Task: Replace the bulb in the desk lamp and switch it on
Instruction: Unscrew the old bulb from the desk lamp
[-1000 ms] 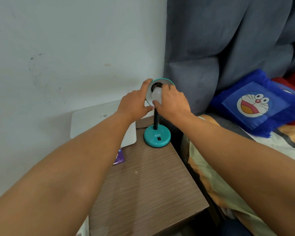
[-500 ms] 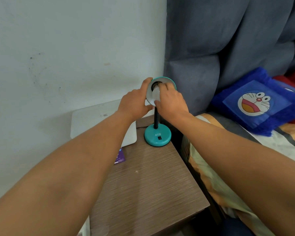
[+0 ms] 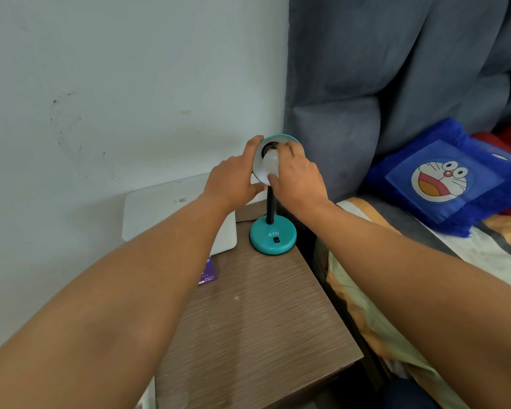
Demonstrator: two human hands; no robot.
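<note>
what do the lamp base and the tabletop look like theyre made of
Lamp base: teal, smooth, faint sheen, probably painted metal or glossy plastic; can't tell which. Tabletop: brown with fine, even streaks, likely wood-grain laminate rather than solid wood.

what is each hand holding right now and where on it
The left hand grips the lamp shade by its left rim. The right hand pinches the white bulb by its rounded end.
</note>
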